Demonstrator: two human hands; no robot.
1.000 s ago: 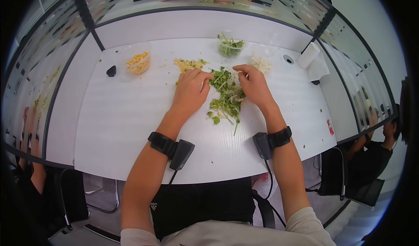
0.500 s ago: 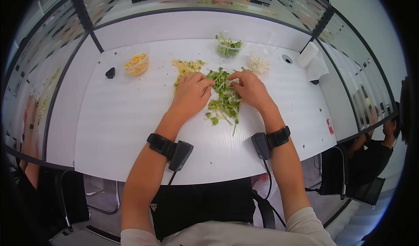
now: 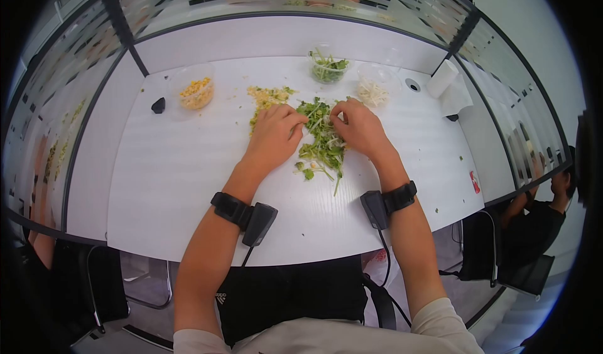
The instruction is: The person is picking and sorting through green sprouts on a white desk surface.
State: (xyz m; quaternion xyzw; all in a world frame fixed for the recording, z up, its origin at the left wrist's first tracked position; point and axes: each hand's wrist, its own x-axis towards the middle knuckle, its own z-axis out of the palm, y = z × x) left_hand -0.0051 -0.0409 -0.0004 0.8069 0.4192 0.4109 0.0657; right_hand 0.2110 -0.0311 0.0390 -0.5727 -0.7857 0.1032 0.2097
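Note:
A loose pile of chopped green stems and leaves (image 3: 325,142) lies at the middle of the white table, with pale shreds mixed in. My left hand (image 3: 276,131) rests at its left edge, fingers curled and thumb near the fingertips; anything between them is too small to name. At the pile's upper right side, my right hand (image 3: 358,125) is pinched at the greens, its fingertips partly hidden among them. Just beyond my left hand is a yellow crumbly heap (image 3: 267,96) with green bits, partly covered by that hand.
Clear bowls hold yellow pieces (image 3: 196,94) at the left, greens (image 3: 328,67) at the back and white shreds (image 3: 372,93) at the back right. A black object (image 3: 158,105) lies far left. A paper roll (image 3: 442,79) stands by the right partition. People sit beyond the partitions.
My right hand has shifted slightly left and inward over the pile, uncovering more of the white shreds. My left hand has barely moved.

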